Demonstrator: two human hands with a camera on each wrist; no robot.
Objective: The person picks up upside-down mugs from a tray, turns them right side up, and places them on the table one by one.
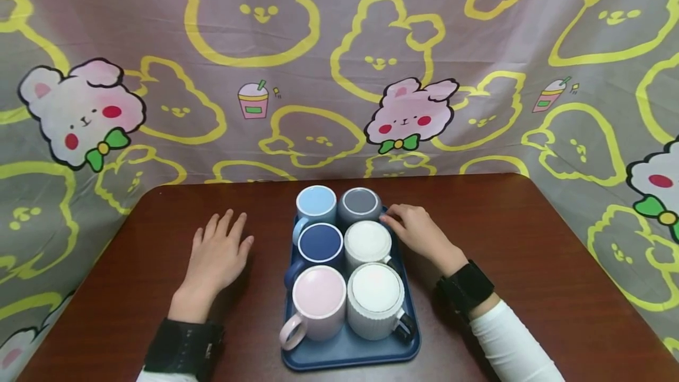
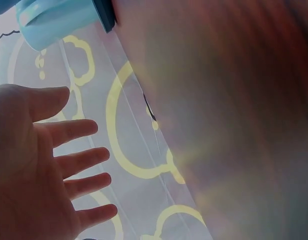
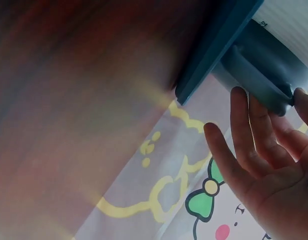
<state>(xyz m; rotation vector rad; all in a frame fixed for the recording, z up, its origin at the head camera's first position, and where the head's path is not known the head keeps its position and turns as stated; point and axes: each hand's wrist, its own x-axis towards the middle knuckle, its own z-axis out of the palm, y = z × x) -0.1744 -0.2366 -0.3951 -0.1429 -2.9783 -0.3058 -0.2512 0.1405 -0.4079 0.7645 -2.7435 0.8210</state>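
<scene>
On a blue tray (image 1: pixel 350 359) several mugs stand upside down in two columns. At the back right is a grey mug (image 1: pixel 359 205); my right hand (image 1: pixel 419 231) holds its handle, the thumb and fingers closing on it in the right wrist view, where the mug's handle (image 3: pixel 256 80) shows. In front of it stand a white mug (image 1: pixel 368 241) and a ribbed white mug (image 1: pixel 375 296) with a black handle. The left column has a light blue mug (image 1: pixel 316 202), a navy mug (image 1: pixel 320 244) and a pink mug (image 1: pixel 319 296). My left hand (image 1: pixel 217 252), fingers spread, hovers or rests left of the tray; contact is unclear.
The brown table (image 1: pixel 530 264) extends on both sides of the tray. Behind it hangs a patterned cloth (image 1: pixel 329 93) with rabbit drawings. Black bands (image 1: pixel 465 287) circle both wrists.
</scene>
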